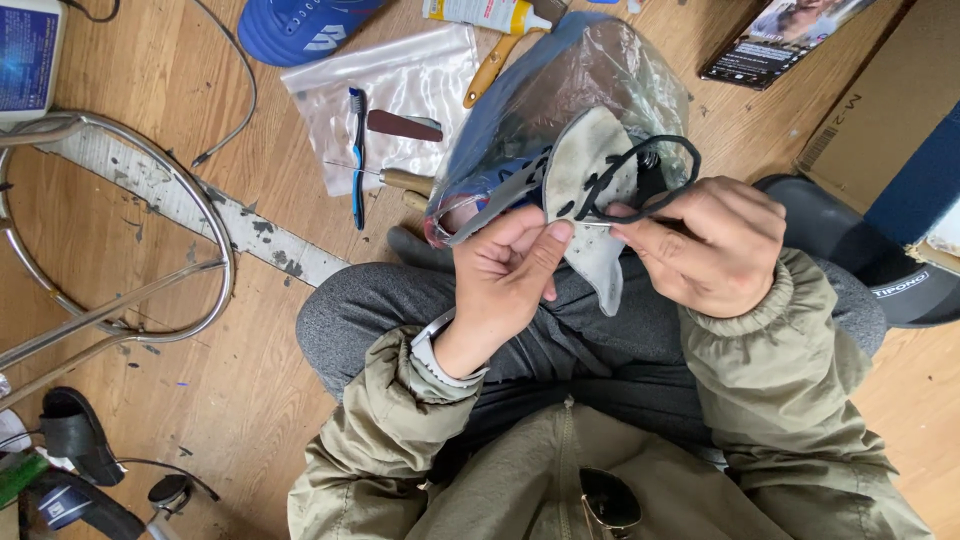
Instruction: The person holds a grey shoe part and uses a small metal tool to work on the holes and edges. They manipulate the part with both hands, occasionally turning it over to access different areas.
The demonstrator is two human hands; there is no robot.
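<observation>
Wooden floor w/ tools scattered. On the person's lap, a plastic-wrapped shoe (560, 110): left hand (505, 265) pinches its grey tongue (590, 200), right hand (705, 245) grips a black lace (650, 170) (partly threaded, lacing looks unfinished).

Plastic bag (560, 90) veils most of the shoe (590, 170). Blue shoe (300, 25), glue tube (485, 12) and cardboard box (890, 90) are cut off by the edges.
</observation>
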